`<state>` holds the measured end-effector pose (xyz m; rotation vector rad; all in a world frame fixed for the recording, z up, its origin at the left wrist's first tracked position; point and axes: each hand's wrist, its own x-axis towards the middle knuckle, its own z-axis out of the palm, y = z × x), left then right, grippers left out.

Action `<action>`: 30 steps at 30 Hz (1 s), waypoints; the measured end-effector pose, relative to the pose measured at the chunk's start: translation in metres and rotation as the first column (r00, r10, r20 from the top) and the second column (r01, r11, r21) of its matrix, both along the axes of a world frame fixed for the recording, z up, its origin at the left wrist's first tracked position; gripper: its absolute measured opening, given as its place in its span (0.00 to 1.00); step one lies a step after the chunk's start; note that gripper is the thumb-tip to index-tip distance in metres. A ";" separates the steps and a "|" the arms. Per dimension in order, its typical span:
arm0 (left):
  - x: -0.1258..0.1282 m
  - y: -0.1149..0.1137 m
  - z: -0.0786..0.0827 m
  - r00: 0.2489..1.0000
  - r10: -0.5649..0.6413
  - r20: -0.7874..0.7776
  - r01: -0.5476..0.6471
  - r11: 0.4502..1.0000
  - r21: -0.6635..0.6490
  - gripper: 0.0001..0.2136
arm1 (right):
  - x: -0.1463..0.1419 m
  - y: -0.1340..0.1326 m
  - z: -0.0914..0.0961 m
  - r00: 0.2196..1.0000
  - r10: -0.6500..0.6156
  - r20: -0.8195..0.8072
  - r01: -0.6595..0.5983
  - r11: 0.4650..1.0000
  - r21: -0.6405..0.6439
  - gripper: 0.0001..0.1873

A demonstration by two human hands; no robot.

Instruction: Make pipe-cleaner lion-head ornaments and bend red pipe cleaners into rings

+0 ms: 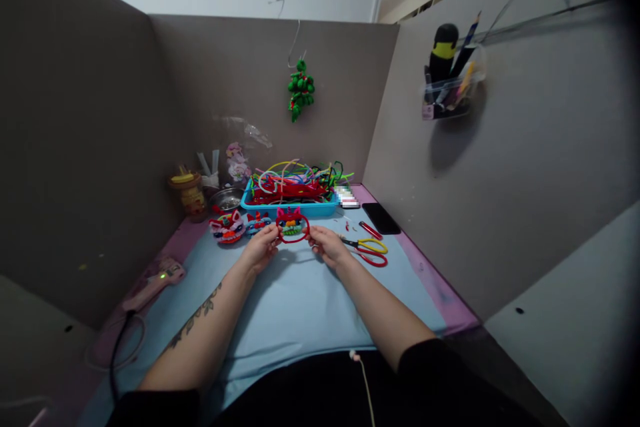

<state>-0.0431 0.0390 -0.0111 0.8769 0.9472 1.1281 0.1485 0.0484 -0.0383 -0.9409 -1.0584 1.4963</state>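
Between both hands is a red pipe-cleaner loop point(295, 241), raised over the blue cloth. My left hand point(262, 245) pinches its left side, and my right hand point(327, 245) pinches the right side. Inside the loop shows a small fuzzy animal head point(289, 221) in pink, orange and green; I cannot tell if it is joined to the loop. Left of my left hand lie a blue and red fuzzy head point(257, 223) and a bigger red and pink one point(228, 228). Scissors point(373, 252) with yellow and red handles lie just right of my right hand.
A blue tray point(290, 209) of pipe cleaners stands behind. To its left are a metal bowl point(227, 199) and a jar point(189, 193). A glue gun point(157, 283) with a cord lies left. At right are a red-handled tool point(371, 230) and a phone point(381, 218). Partitions enclose the table.
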 end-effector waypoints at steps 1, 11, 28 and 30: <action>0.000 0.000 -0.001 1.000 -0.003 -0.006 0.003 1.000 -0.001 0.14 | -0.001 0.000 0.000 1.000 -0.004 -0.002 0.004 1.000 0.002 0.21; -0.002 0.000 -0.006 0.992 -0.074 -0.104 0.073 0.997 -0.018 0.13 | 0.002 0.002 0.002 0.997 -0.075 -0.014 0.075 0.997 0.008 0.18; 0.002 -0.004 -0.003 0.960 -0.172 -0.223 0.184 0.982 0.033 0.09 | 0.001 0.002 0.002 0.986 -0.143 0.084 0.141 0.990 0.027 0.11; 0.002 -0.003 -0.005 0.957 -0.184 -0.225 0.196 0.980 0.032 0.10 | 0.001 0.002 0.001 0.985 -0.150 0.082 0.147 0.988 0.035 0.11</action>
